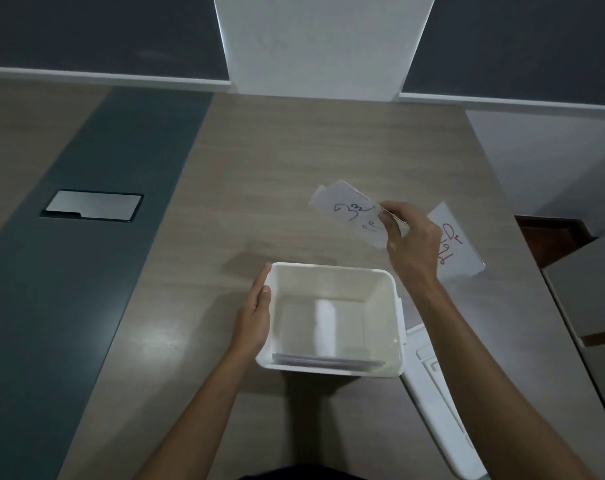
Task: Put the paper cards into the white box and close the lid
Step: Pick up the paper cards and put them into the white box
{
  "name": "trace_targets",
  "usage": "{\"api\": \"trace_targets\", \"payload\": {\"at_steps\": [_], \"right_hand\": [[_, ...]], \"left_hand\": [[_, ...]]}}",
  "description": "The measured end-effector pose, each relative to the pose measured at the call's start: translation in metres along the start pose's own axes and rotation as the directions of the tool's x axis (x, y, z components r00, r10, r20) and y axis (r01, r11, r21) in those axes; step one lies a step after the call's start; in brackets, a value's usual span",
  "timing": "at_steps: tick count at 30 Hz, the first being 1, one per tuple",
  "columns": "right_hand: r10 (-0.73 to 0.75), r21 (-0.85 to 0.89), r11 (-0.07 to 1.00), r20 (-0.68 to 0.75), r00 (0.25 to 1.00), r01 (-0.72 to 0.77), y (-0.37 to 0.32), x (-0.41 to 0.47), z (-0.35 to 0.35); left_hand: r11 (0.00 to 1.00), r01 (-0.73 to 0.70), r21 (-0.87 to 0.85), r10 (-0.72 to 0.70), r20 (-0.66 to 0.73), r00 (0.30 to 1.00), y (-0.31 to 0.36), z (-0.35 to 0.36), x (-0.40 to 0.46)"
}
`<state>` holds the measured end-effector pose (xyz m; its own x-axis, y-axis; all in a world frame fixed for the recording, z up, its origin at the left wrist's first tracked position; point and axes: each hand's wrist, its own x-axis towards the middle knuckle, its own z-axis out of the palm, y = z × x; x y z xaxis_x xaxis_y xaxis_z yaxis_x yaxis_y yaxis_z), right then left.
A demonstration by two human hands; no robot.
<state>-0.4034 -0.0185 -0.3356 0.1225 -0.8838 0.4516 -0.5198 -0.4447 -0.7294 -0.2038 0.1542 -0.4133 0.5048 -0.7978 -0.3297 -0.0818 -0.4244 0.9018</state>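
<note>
Nearest, at about five o'clock, the flat white plastic lid (439,403) lies on the pale wood-grain table (277,161), just beside the box and partly under the right forearm. At the centre stands the square white plastic box (332,368), open on top, with a thin stack of paper cards (328,361) already lying flat against its near wall. The left hand (254,320) rests open and flat against the box's nine o'clock wall, steadying it and gripping nothing. Beyond, at one o'clock, the right hand (412,244) pinches a white card with dark handwriting (349,211) by one end, held tilted above the table. A white card with red handwriting (457,242) lies on the table just behind that hand, at two o'clock.

To do this step well, the held card should probably be levelled and lowered clear of the far rim, so no corner catches. The table from ten to twelve o'clock is open; the table's right edge runs near the red-marked card.
</note>
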Motion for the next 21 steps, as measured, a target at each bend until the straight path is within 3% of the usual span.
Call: {"api": "trace_targets", "payload": {"at_steps": [5, 10, 14, 18, 21], "right_hand": [[-0.116, 0.02, 0.993, -0.01, 0.993, 0.116, -0.049, -0.052, -0.034], [-0.053, -0.061, 0.996, 0.233, 0.971, 0.069, -0.028, -0.109, -0.021], [0.07, -0.173, 0.985, 0.452, 0.89, 0.011, -0.014, -0.132, -0.006], [0.143, -0.216, 0.976, 0.676, 0.723, 0.009, -0.01, -0.146, -0.001], [0.158, -0.186, 0.982, 0.683, 0.713, -0.04, -0.01, -0.144, 0.001]], "left_hand": [[0.999, 0.017, -0.03, -0.017, 0.001, 1.0, 0.0, 0.002, 0.004], [0.999, -0.01, -0.042, 0.011, 0.021, 1.0, -0.001, 0.003, 0.006], [0.998, -0.035, -0.054, 0.036, 0.02, 0.999, -0.001, 0.005, 0.012], [0.998, -0.032, -0.054, 0.034, 0.03, 0.999, -0.003, 0.007, 0.014], [0.997, -0.031, -0.068, 0.033, 0.022, 0.999, -0.001, 0.005, 0.018]]}}
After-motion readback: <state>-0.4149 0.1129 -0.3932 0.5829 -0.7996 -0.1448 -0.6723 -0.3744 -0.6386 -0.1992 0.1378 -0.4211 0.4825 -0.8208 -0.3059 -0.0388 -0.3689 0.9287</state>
